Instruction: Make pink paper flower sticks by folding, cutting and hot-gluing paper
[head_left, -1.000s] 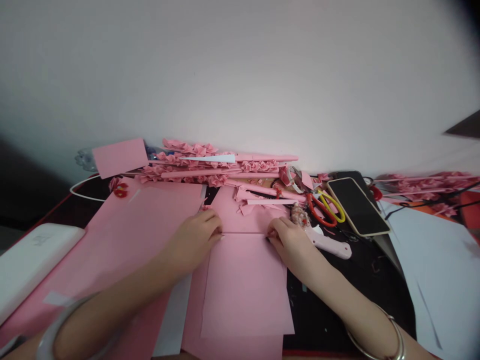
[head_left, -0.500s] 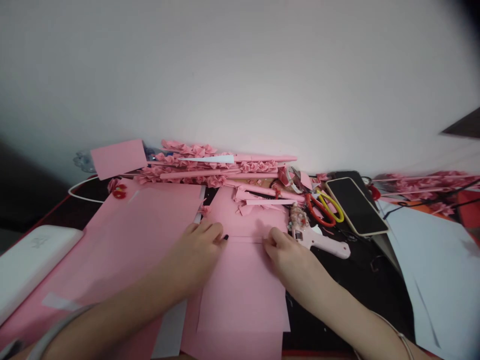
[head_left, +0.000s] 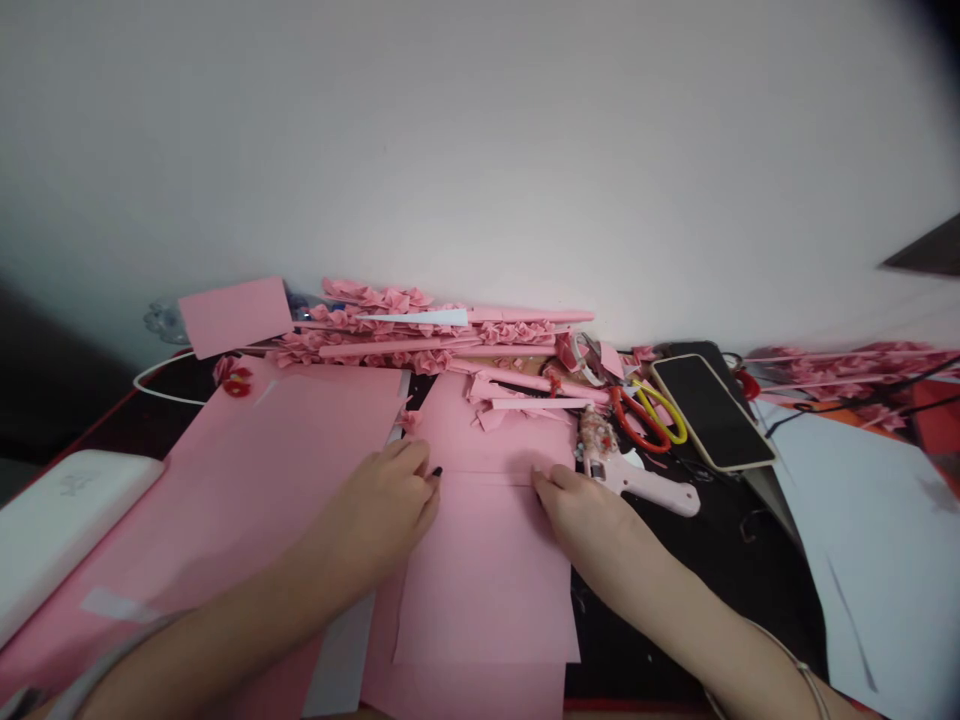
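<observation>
A pink paper sheet (head_left: 487, 570) lies in front of me on more pink sheets, its far edge folded into a narrow strip. My left hand (head_left: 386, 495) presses on the left end of that fold with curled fingers. My right hand (head_left: 581, 505) pinches the right end of the fold. Both hands rest on the paper, a short way apart.
A large pink sheet (head_left: 255, 470) lies to the left, a white case (head_left: 60, 520) at far left. Pink paper flowers and rolled sticks (head_left: 420, 335) line the wall. Right of my hand are a pink glue gun (head_left: 645, 485), red and yellow scissors (head_left: 649, 415), a phone (head_left: 712, 410) and white paper (head_left: 877, 540).
Both hands slid slightly toward me along with the sheet's far edge; the fold line now sits a little lower. My right hand moved a bit left.
</observation>
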